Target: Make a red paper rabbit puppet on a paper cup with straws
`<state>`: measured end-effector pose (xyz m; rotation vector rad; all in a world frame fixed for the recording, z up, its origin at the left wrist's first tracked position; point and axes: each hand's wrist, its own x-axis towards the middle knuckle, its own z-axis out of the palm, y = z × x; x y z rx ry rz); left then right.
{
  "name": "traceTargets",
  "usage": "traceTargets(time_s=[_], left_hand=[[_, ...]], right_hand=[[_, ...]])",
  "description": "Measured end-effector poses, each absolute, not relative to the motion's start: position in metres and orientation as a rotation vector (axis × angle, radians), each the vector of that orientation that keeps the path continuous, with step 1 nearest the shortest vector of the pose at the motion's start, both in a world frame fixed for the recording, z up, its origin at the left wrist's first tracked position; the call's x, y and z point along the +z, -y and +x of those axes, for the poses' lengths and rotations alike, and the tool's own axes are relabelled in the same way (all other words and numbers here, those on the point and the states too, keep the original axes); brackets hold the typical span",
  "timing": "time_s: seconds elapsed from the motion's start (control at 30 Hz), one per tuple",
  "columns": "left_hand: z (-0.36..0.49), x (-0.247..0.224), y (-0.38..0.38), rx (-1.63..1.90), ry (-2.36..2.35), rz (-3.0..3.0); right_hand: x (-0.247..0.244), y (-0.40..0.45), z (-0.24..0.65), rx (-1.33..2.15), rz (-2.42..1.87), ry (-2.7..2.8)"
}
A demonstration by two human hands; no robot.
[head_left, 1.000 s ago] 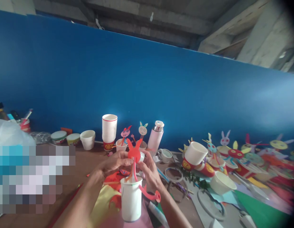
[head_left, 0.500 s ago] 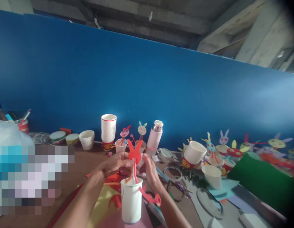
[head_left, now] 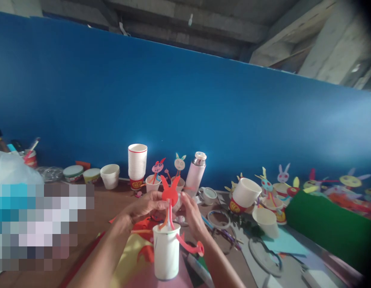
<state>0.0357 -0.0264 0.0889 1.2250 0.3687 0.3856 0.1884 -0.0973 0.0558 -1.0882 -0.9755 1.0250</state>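
Note:
My left hand [head_left: 149,204] pinches the left edge of a red paper rabbit head [head_left: 170,193] between thumb and fingers. The head faces me with its blank side and two pointed ears up. Below it, an orange and a pink strip and a pale stick run down into a white paper cup [head_left: 166,252]. A curled pink strip [head_left: 190,247] juts from the cup's right side. My right hand [head_left: 191,210] is raised at the head's right side, fingers extended and slightly curved; some fingertips are hidden, and whether they touch it I cannot tell.
Behind my hands stand a stack of paper cups [head_left: 137,164], finished paper rabbits [head_left: 179,163] in cups and a pink thermos [head_left: 196,174]. Tape rings [head_left: 218,219], paper sheets and a green sheet [head_left: 329,228] lie to the right. Lidded tubs [head_left: 73,173] line the left back.
At the right, the green sheet has shifted and covers more of a red paper figure. The cup beside it has moved slightly. My hands and the rabbit head stay nearly still.

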Motion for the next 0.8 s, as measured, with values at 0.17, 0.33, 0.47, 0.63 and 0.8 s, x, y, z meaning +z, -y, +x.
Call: traceTargets(time_s=[0.17,0.33,0.47,0.63,0.8], left_hand=[[0.0362,0.092,0.0264,0.398,-0.322,1.212],[0.0346,0.0917,0.0236,0.426,-0.299,1.201],[0.0328,0.0931,0.0239,0.439,-0.317,1.213],[0.033,0.0943,0.0248,0.412,-0.325,1.256],[0.0326,0.0935,0.0253,0.417,-0.33,1.256]], right_hand=[[0.0634,0.1002,0.1873,0.898,-1.042,1.078],[0.0637,0.1012,0.1863,0.98,-0.99,1.181],[0.0618,0.101,0.1854,1.004,-0.976,1.198],[0.0629,0.1036,0.1836,0.936,-1.021,1.188],[0.0578,0.1041,0.1812,0.913,-1.052,1.095]])
